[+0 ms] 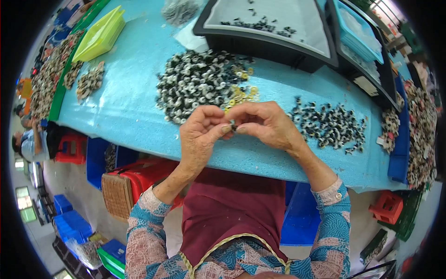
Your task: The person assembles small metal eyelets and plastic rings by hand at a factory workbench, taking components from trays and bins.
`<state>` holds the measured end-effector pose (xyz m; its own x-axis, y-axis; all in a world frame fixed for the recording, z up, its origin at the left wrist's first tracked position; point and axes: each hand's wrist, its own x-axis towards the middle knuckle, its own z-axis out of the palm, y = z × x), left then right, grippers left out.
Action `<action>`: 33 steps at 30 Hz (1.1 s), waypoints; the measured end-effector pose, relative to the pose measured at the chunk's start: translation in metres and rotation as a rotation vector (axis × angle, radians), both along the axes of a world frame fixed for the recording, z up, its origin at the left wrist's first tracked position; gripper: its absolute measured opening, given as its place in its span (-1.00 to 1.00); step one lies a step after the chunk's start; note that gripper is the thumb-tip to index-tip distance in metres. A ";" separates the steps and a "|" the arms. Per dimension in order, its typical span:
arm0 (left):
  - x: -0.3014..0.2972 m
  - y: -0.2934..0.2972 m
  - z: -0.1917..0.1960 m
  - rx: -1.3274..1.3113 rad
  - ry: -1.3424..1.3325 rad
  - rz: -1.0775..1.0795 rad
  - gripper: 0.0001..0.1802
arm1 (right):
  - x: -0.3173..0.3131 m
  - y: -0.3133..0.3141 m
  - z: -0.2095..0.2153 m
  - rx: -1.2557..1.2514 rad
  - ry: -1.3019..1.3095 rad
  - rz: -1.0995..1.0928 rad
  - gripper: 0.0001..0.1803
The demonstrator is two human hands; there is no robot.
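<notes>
My left hand [200, 135] and my right hand [269, 128] meet above the near edge of the blue table [153, 135]. Thumbs and fingertips are pinched together on a small dark part [233, 125], mostly hidden by the fingers; its exact kind cannot be made out. Just beyond my left hand spreads a large pile of small black and white ring-shaped parts [193, 86]. Yellow rings [242, 94] lie at that pile's right side, right behind my fingers. To the right of my right hand is a looser pile of small black-and-white pieces [332, 125].
A black tray [274, 44] lined in white holds small black parts at the back. Behind right, a light blue basket [357, 35] rests on another black crate. A yellow-green basket [100, 35] stands far left. Blue bins [302, 218] and a red stool [386, 207] sit below the table.
</notes>
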<state>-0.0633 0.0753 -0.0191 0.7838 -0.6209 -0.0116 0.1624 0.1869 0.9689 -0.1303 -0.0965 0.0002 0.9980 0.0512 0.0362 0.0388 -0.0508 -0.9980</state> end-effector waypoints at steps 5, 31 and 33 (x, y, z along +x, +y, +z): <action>-0.001 0.000 -0.002 0.011 0.017 0.026 -0.66 | 0.008 0.003 -0.014 -0.297 -0.339 -0.043 -0.72; -0.002 0.001 -0.013 -0.056 -0.128 0.130 -0.68 | -0.030 -0.075 0.034 -1.293 0.064 -0.201 -0.84; -0.002 0.003 -0.013 -0.053 -0.142 0.129 -0.69 | -0.014 -0.078 0.026 -1.221 -0.027 -0.239 -0.85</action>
